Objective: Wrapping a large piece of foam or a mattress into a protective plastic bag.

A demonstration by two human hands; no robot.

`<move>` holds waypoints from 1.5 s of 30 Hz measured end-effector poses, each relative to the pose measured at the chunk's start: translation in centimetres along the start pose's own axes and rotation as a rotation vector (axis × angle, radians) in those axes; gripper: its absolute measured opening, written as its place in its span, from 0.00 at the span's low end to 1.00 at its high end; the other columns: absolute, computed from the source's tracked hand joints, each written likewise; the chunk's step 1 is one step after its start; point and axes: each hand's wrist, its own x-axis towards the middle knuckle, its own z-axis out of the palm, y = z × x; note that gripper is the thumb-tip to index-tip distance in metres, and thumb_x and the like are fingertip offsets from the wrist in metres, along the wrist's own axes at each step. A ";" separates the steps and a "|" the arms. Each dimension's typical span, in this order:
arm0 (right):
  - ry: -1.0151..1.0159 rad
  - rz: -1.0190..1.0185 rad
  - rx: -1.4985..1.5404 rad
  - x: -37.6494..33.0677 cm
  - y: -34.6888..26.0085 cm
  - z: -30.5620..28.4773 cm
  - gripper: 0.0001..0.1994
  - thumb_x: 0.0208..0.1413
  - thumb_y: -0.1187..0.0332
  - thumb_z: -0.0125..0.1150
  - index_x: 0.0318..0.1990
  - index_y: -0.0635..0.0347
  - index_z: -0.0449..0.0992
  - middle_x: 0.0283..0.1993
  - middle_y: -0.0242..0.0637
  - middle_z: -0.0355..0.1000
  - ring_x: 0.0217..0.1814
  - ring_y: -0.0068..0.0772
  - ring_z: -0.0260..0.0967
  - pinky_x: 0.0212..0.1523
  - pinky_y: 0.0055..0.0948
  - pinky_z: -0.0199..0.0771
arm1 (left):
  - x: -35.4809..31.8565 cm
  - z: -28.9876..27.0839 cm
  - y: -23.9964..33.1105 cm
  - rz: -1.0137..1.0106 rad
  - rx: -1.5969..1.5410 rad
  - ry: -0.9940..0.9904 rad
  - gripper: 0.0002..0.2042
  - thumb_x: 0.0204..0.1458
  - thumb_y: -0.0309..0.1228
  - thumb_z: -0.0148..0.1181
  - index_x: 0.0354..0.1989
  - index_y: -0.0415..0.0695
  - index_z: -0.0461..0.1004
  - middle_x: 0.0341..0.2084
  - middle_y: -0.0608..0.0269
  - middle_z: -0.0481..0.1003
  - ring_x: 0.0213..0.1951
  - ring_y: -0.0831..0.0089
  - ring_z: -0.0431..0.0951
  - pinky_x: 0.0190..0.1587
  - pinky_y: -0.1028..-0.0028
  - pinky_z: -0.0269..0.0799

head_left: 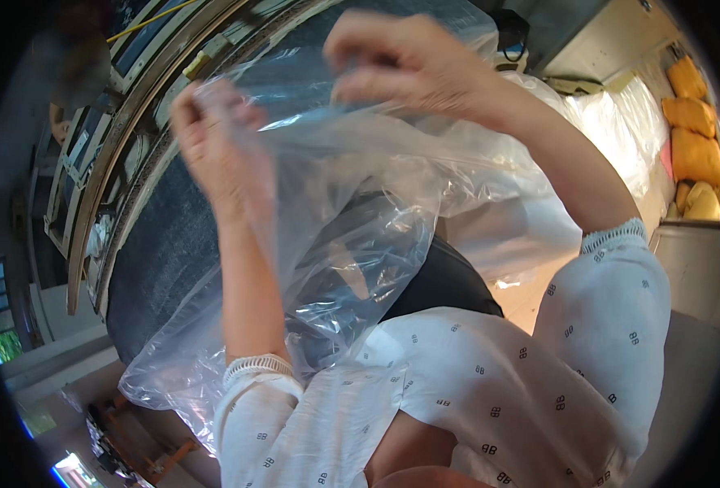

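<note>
A large sheet or bag of clear, thin plastic film [360, 252] hangs in loose folds in front of my body, partly over the dark surface. My left hand [217, 150] is closed on its upper left edge, the film falling over the palm and wrist. My right hand [417, 69] is raised at the film's far edge, blurred by motion. Its fingers curve with a gap between them and the thumb, and nothing shows held there. The film passes just below that thumb; whether they touch is unclear.
A dark, rounded table surface [160, 236] lies beneath the film, with a curved metal-framed rail [91, 211] along its far left side. More clear plastic [620, 130] is heaped at the right. Beyond are yellow-orange bundles [693, 150] and a pale cabinet [608, 41].
</note>
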 end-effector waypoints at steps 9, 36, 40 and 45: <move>-0.938 0.254 -0.821 -13.2 7.3 -2.1 0.09 0.42 0.62 0.54 0.23 0.56 0.75 0.23 0.41 0.71 0.29 0.45 0.69 0.32 0.40 0.67 | -10.5 -21.5 23.6 0.513 1.014 0.670 0.09 0.53 0.30 0.50 0.43 0.46 0.65 0.34 0.61 0.72 0.33 0.74 0.72 0.32 0.78 0.69; 0.207 0.239 -0.927 -1.9 19.1 -9.6 0.17 0.55 0.55 0.44 0.44 0.53 0.71 0.52 0.42 0.65 0.55 0.41 0.60 0.53 0.43 0.55 | -25.9 -52.8 35.7 0.054 2.243 1.133 0.15 0.53 0.38 0.46 0.39 0.37 0.68 0.40 0.48 0.71 0.42 0.54 0.70 0.45 0.65 0.65; -0.258 0.493 -0.875 -0.4 16.0 -11.2 0.20 0.57 0.53 0.43 0.52 0.52 0.68 0.56 0.39 0.63 0.60 0.43 0.57 0.58 0.34 0.55 | -28.4 -51.7 40.2 -0.452 2.259 1.126 0.15 0.54 0.39 0.43 0.41 0.41 0.68 0.37 0.45 0.71 0.39 0.49 0.72 0.40 0.58 0.66; 0.034 0.176 -0.721 2.5 22.3 -8.7 0.27 0.54 0.47 0.43 0.52 0.58 0.66 0.50 0.49 0.67 0.54 0.49 0.62 0.54 0.35 0.60 | -25.7 -56.0 40.3 -0.527 2.432 0.969 0.17 0.54 0.40 0.42 0.43 0.40 0.67 0.40 0.45 0.70 0.42 0.50 0.71 0.42 0.59 0.66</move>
